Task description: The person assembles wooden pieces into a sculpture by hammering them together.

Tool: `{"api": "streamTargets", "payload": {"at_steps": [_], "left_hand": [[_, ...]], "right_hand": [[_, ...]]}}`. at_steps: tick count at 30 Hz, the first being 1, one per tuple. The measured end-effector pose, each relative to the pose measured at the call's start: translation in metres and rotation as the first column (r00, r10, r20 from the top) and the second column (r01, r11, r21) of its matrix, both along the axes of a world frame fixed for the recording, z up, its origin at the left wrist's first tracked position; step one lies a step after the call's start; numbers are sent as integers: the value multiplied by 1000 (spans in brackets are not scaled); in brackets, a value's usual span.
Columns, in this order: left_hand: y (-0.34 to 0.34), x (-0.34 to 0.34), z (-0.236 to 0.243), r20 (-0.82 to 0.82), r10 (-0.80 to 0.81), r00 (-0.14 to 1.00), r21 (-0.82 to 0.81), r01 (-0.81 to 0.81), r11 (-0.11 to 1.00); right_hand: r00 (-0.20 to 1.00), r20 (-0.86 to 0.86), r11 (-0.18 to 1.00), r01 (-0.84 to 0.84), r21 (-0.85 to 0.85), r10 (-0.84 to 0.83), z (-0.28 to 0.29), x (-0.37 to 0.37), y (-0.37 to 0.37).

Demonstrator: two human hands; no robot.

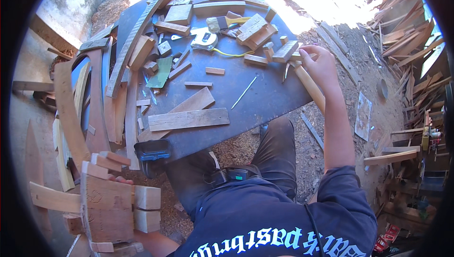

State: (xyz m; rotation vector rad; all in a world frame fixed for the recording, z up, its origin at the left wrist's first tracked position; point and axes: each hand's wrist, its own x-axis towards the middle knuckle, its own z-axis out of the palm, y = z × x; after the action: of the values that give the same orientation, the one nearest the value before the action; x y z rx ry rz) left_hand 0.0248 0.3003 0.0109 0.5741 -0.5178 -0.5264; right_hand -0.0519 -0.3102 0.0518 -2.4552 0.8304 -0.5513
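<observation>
A dark blue-grey tabletop (279,97) stands over shaving-strewn ground. The left hand (124,180), mostly hidden, has fingers against a brown wooden block assembly (109,207) left of the table; its grip cannot be told. The right hand (323,65), thumb and fingers bent close, is at a pale round wooden handle (309,87) by the table's edge; whether it pinches anything is unclear. Beyond lie a white tape measure (204,40) and a yellow-handled bristle brush (218,24).

Offcuts crowd my dark worktop (279,89), thickest toward its far edge, where a white tape measure (204,39) lies with its yellow blade drawn out near a paintbrush (218,24). A long wooden strip (137,47) follows the left edge, a green sheet (160,72) beside it. Two planks (189,119) cross near my near-left corner; a thin pale rod (244,91) slants nearby; a hammer (309,87) juts past the right edge.
</observation>
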Motion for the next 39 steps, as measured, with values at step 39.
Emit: {"api": "streamTargets", "payload": {"at_steps": [39], "left_hand": [[-10, -24, 32, -32, 296, 955, 68, -293, 954]], "right_hand": [[963, 259, 649, -241, 722, 69, 16, 193, -27]]}}
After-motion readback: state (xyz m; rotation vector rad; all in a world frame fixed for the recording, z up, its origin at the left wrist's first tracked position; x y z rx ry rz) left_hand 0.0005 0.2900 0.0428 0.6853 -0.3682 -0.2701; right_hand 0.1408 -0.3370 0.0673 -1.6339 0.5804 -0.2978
